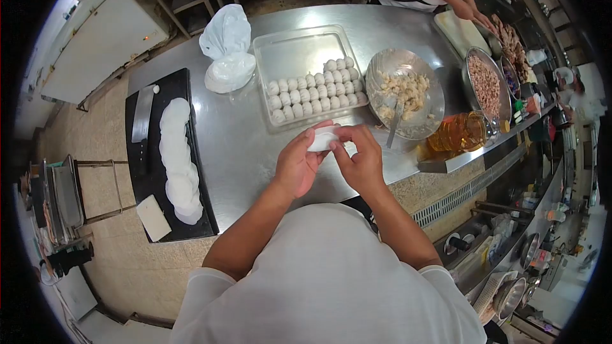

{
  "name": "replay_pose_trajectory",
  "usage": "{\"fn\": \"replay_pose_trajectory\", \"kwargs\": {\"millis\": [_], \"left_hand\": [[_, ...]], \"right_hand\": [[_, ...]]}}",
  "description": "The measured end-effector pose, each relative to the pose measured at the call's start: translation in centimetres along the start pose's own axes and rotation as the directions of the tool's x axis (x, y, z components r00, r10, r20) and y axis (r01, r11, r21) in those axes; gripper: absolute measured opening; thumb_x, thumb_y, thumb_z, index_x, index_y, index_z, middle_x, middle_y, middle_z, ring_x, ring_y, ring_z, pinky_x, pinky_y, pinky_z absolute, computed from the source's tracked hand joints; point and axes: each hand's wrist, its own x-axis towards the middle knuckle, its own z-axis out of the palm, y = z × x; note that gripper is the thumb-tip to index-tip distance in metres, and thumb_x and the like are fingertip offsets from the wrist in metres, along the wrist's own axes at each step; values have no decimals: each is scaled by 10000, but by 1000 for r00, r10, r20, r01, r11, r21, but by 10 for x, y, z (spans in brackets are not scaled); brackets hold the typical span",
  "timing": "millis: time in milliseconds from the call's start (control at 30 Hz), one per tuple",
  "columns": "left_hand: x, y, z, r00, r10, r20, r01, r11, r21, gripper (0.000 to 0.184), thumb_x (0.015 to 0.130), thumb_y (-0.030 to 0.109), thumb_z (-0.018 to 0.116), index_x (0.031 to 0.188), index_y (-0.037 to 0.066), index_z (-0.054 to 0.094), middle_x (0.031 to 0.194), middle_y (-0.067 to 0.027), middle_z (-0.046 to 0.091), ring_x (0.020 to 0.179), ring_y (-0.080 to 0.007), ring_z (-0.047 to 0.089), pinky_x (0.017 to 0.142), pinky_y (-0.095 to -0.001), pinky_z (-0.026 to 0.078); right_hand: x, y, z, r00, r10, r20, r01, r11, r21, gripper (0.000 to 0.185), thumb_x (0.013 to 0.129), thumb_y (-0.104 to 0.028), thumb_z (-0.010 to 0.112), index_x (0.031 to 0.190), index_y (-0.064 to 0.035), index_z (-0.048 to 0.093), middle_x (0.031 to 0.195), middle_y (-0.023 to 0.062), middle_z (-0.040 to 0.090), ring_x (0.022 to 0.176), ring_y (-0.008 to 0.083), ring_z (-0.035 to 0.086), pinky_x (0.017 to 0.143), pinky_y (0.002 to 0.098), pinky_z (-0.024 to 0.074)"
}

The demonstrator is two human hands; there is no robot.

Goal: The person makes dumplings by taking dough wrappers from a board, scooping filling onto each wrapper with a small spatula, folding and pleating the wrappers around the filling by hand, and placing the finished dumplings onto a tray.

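Observation:
Between my two hands is a small white dough piece [324,139], folded or cupped. My left hand [298,162] supports it from the left with curled fingers. On its right edge, the thumb and fingers of my right hand [360,158] pinch the dough. Just beyond my hands, a clear tray [268,57] holds rows of small white dumplings [313,94]. To its right sits a metal bowl [428,69] of pale chopped filling [411,92], with a utensil [396,121] resting in it. Overlapping thin white wrappers [178,159] lie on a black board [205,216] at the left.
A cleaver [143,114] and a white block [153,218] lie on the black board. White plastic bags [226,38] are behind it. An oil container [458,132] stands at right, near a bowl of chopped meat [484,83]. A co-worker's hands [470,14] are at upper right.

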Motion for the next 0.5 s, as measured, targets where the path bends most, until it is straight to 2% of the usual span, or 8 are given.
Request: {"fn": "replay_pose_trajectory", "kwargs": {"millis": [167,233,300,333,400,467,500], "left_hand": [[0,-14,-2,1000,3,-30,-2,1000,10,500,1041,368,417,1373,2,491,1320,-127,581,1167,-210,573,1010,-358,421],[-1,-14,-1,998,-44,-54,40,997,-59,499,1043,365,409,1382,5,480,1331,-123,578,1157,-216,581,1020,-370,423],[0,-15,-6,993,-85,-82,75,990,-116,504,1041,373,411,1386,11,476,1337,-117,577,1174,-221,575,1023,-380,427],[1,-14,-9,986,-127,-104,108,979,-173,510,1038,382,414,1389,17,473,1344,-110,575,1192,-226,568,1026,-389,430],[1,-9,-9,980,-158,-125,128,967,-220,515,1034,390,421,1391,23,473,1347,-104,574,1214,-236,557,1026,-400,435],[3,-4,-9,972,-188,-143,145,953,-266,520,1029,399,429,1392,29,472,1351,-99,573,1237,-246,545,1027,-411,440],[3,-3,-10,985,-136,-107,100,953,-284,524,1024,404,425,1385,28,482,1351,-112,573,1253,-251,534,1039,-402,430]], "right_hand": [[-9,10,2,999,15,51,-12,998,-62,155,786,-37,718,924,-45,648,869,112,598,821,294,591,733,400,483],[-11,11,1,997,45,69,-41,997,-62,154,782,-29,715,921,-52,652,885,116,596,841,299,591,736,402,482],[-13,10,-3,988,-142,66,149,983,-107,180,751,-33,724,915,-70,660,967,115,587,936,323,583,792,426,478],[-13,10,-5,988,-142,67,148,983,-106,180,751,-33,724,915,-70,660,967,115,587,936,323,583,792,426,478],[-15,8,-11,889,-386,247,430,888,-161,251,717,-63,745,957,-98,679,1077,119,571,1031,349,555,876,461,463],[-17,3,-15,893,-374,253,421,891,-170,293,710,-80,754,994,-112,687,1113,119,567,1055,349,548,904,467,454],[-19,2,-17,896,-360,259,411,894,-178,336,703,-98,763,1031,-125,696,1148,119,562,1078,349,540,933,473,446]]}}
